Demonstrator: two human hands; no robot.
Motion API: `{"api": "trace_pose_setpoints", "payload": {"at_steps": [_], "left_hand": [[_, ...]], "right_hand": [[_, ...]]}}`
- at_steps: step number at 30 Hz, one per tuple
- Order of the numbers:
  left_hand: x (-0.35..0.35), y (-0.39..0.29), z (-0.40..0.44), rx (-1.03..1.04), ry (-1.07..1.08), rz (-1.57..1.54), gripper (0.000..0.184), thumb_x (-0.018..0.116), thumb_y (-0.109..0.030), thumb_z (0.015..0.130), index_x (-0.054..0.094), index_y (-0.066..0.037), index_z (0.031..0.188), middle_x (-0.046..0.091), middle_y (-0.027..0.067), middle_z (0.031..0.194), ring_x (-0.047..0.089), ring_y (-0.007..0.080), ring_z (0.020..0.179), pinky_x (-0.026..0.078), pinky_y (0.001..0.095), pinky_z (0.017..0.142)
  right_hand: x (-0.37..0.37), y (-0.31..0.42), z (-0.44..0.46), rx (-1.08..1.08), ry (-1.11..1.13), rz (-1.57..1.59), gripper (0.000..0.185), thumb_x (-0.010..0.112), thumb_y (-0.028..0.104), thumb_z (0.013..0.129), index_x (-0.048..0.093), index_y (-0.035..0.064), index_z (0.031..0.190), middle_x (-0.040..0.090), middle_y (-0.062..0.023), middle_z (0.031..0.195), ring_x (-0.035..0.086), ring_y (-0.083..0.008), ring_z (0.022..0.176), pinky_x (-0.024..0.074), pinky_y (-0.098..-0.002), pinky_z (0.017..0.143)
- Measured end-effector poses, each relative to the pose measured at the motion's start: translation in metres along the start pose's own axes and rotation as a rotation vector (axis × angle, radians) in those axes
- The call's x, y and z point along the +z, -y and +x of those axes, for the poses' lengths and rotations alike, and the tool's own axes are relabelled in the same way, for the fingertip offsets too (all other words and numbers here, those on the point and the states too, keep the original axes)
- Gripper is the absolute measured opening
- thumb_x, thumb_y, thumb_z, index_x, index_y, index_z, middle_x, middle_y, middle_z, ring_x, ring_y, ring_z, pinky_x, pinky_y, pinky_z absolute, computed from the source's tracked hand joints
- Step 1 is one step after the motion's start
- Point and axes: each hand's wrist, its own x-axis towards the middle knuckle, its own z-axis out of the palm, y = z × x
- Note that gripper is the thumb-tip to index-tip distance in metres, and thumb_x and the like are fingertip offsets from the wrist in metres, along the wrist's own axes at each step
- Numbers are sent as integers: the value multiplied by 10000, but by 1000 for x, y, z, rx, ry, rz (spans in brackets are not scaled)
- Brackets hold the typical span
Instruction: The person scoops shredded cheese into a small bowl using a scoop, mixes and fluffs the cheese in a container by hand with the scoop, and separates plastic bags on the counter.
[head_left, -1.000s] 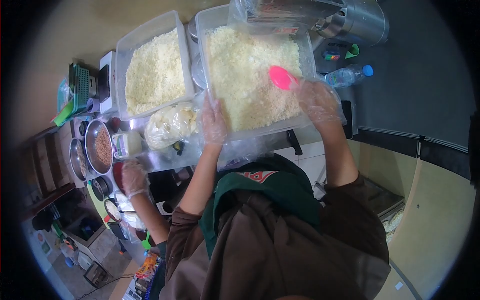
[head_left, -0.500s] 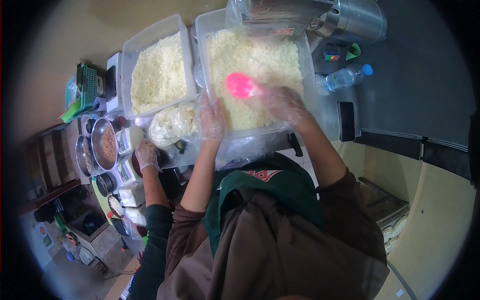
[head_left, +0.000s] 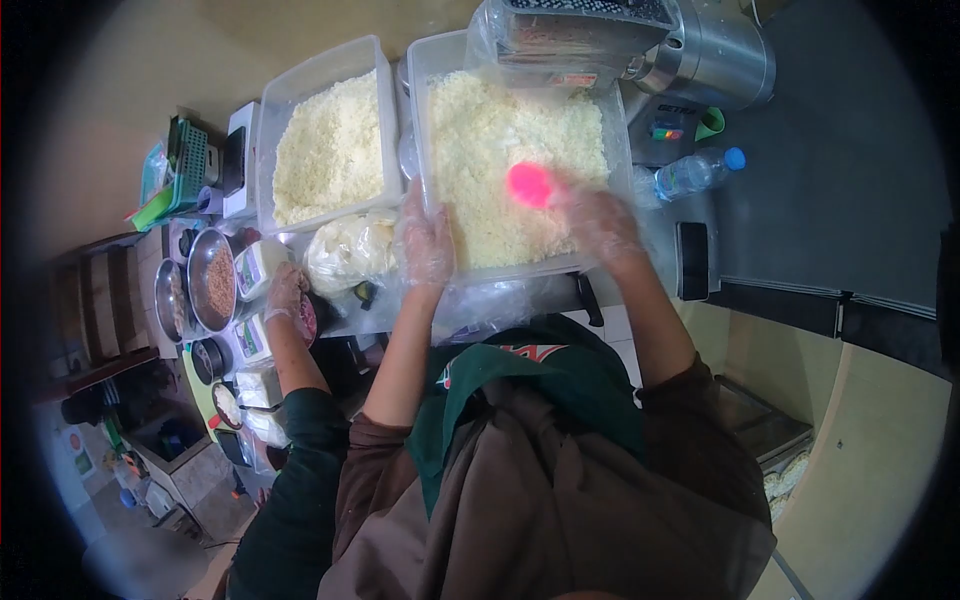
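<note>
Bright pink, smooth, round-bowled spoon [head_left: 530,185], slightly blurred, above pale-yellow crumbs [head_left: 480,140] in a translucent rectangular tub [head_left: 419,110]. The right hand [head_left: 603,225], gloved in clear plastic, is closed around the spoon's handle. The left hand [head_left: 427,245], likewise gloved, touches the tub's near left corner; its grip cannot be determined.

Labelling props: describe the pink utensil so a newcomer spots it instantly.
Find the clear tub nearest the steel machine. Against its pale crumbs, the wearer's gloved right hand holds the utensil. Its rounded, vivid pink head sets it apart from the crumbs and translucent glove.
</note>
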Motion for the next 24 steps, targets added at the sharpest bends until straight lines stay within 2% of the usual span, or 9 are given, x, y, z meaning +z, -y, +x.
{"api": "trace_pose_setpoints", "payload": {"at_steps": [1, 3, 5, 9, 12, 15, 18, 21, 24], "left_hand": [[-3, -7, 0, 31, -42, 38, 585, 548, -90, 884, 331, -22, 1422, 427, 237, 1383, 415, 367, 1284, 311, 398, 1073], [-9, -24, 4, 64, -83, 76, 617, 581, -84, 857, 337, -33, 1422, 434, 235, 1376, 421, 366, 1278, 315, 407, 1074], [-20, -52, 16, 223, -102, 426, 636, 620, -51, 798, 390, -63, 1391, 481, 210, 1327, 453, 357, 1242, 352, 409, 1052], [-12, -84, 43, 322, -59, 500, 496, 604, -69, 789, 517, -78, 1278, 563, 172, 1226, 521, 336, 1145, 414, 397, 978], [15, -61, 76, 455, 198, 743, 291, 534, -110, 816, 648, -110, 1085, 643, 102, 1081, 592, 275, 994, 453, 403, 872], [46, -46, 83, 559, 244, 881, 251, 514, -127, 845, 641, -115, 1061, 639, 107, 1085, 599, 269, 987, 455, 398, 879], [73, -34, 97, 381, 403, 883, 214, 506, -181, 868, 634, -111, 1024, 637, 120, 1082, 598, 291, 997, 449, 394, 896], [84, -12, 103, 440, 234, 746, 191, 558, -189, 832, 674, -95, 951, 668, 161, 959, 630, 338, 911, 492, 431, 816], [74, -21, 103, 432, 325, 714, 176, 588, -180, 819, 692, -84, 924, 676, 165, 883, 647, 314, 852, 503, 402, 765]], "right_hand": [[-10, -8, -1, 155, -96, 62, 415, 488, 462, 900, 616, 188, 1186, 648, -201, 1010, 617, -381, 956, 484, -461, 826], [-20, -21, -5, 129, -171, 1, 387, 485, 385, 922, 578, 163, 1227, 649, -209, 977, 619, -394, 924, 483, -476, 792], [-15, -29, -7, -52, -505, -111, 346, 471, 222, 932, 525, 125, 1260, 639, -168, 723, 640, -346, 689, 511, -454, 640], [-7, -13, -11, -4, -451, -23, 366, 481, 197, 917, 511, 140, 1277, 645, -196, 764, 643, -370, 735, 503, -478, 683], [-2, -6, -15, 10, -428, 83, 417, 488, 223, 917, 465, 177, 1331, 610, -244, 783, 615, -405, 772, 468, -510, 719], [-4, -7, -22, 10, -419, 82, 434, 480, 208, 917, 450, 183, 1349, 619, -240, 805, 615, -413, 791, 467, -510, 727], [0, -16, -28, 23, -424, 87, 437, 478, 208, 919, 446, 181, 1354, 637, -227, 853, 618, -417, 789, 476, -501, 711], [15, -28, -32, -106, -573, 129, 417, 509, 202, 916, 476, 168, 1330, 649, -197, 795, 637, -380, 709, 501, -475, 655], [25, -34, -31, -184, -620, 106, 396, 525, 204, 909, 518, 178, 1304, 646, -186, 776, 630, -370, 675, 496, -463, 616]]}}
